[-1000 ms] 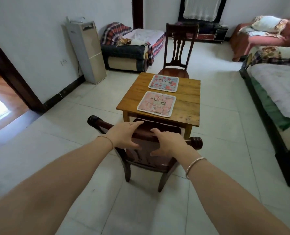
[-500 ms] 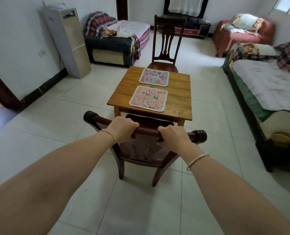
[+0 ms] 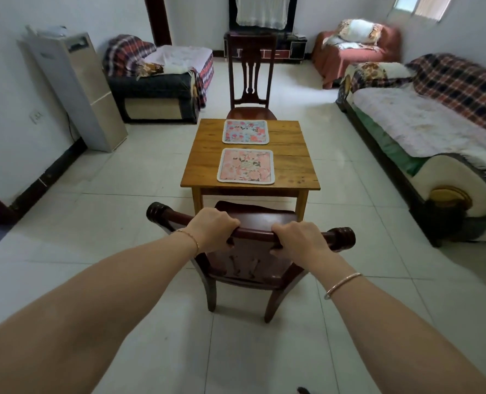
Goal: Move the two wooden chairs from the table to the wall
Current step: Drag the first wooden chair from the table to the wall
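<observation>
A dark wooden chair [image 3: 253,260] stands at the near side of the small wooden table [image 3: 290,155], its seat partly under the table edge. My left hand [image 3: 213,228] and my right hand [image 3: 298,240] both grip its curved top rail, fingers wrapped over it. A second dark wooden chair [image 3: 250,78] stands at the table's far side, facing me, its seat tucked against the table. Two floral mats lie on the tabletop.
A white water dispenser [image 3: 77,89] stands against the left wall. A dark armchair [image 3: 156,83] with a plaid blanket sits at the back left, a long covered sofa [image 3: 423,129] runs along the right, and a red armchair [image 3: 355,52] is at the back right. Pale tiled floor surrounds the table.
My hands went from resting on the near chair's top rail to gripping it. The view has swung to the right and now faces the table squarely.
</observation>
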